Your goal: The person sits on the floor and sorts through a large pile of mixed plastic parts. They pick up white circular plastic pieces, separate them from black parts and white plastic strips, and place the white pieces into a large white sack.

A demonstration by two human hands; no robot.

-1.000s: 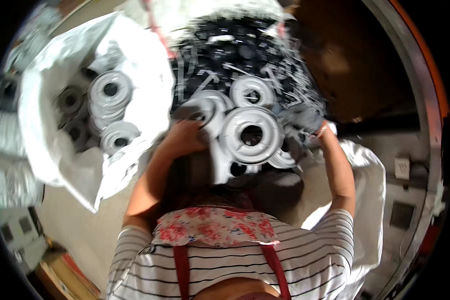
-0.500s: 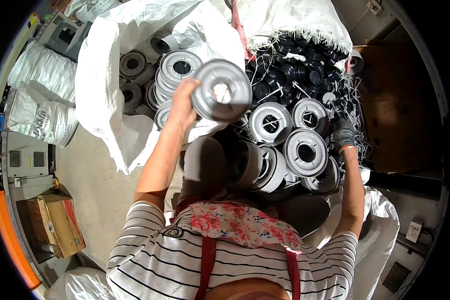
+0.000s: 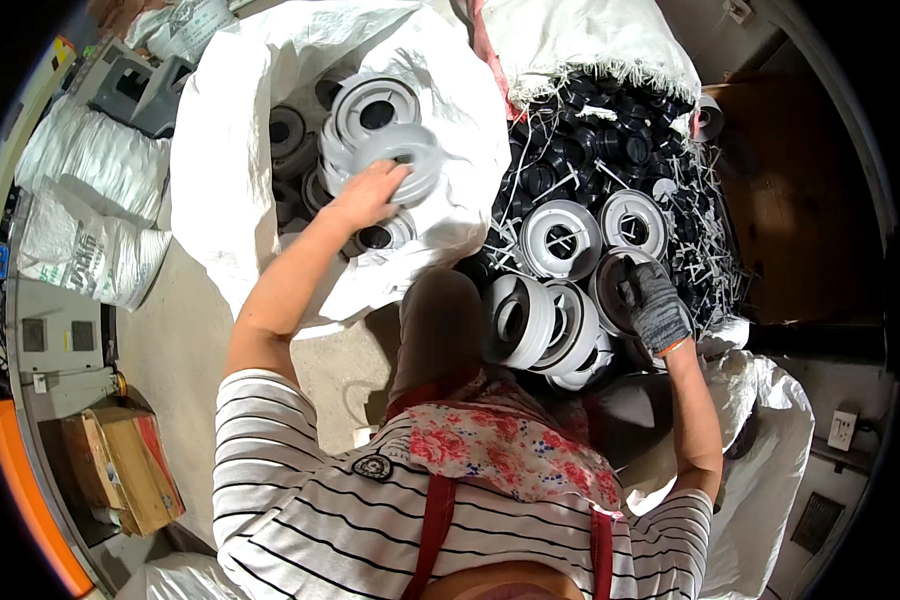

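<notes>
My bare left hand [image 3: 370, 195] is over the mouth of a white woven sack [image 3: 225, 190], fingers closed on a round grey plastic part [image 3: 402, 160] with a hole in its middle. That part is smeared by motion and overlaps a stack of similar grey ring-shaped parts [image 3: 375, 105] in the sack. My right hand [image 3: 652, 305], in a dark grey knitted glove, grips the side of another grey ring-shaped part [image 3: 610, 285]; some of its fingertips are hidden inside the part. Several more grey rings [image 3: 560, 240] lie around it on a heap of small black plastic caps [image 3: 570, 150].
Thin white plastic sprues [image 3: 705, 250] lie scattered over the black heap. Behind the heap sits another white sack [image 3: 590, 40]. A brown cardboard sheet [image 3: 800, 200] stands at right, a cardboard box [image 3: 135, 465] at lower left, and packed white bags [image 3: 95, 230] at far left.
My left hand has carried its grey part leftward into the sack's mouth. My right hand has come from the black heap's right side to a nearer grey ring. The view has shifted slightly.
</notes>
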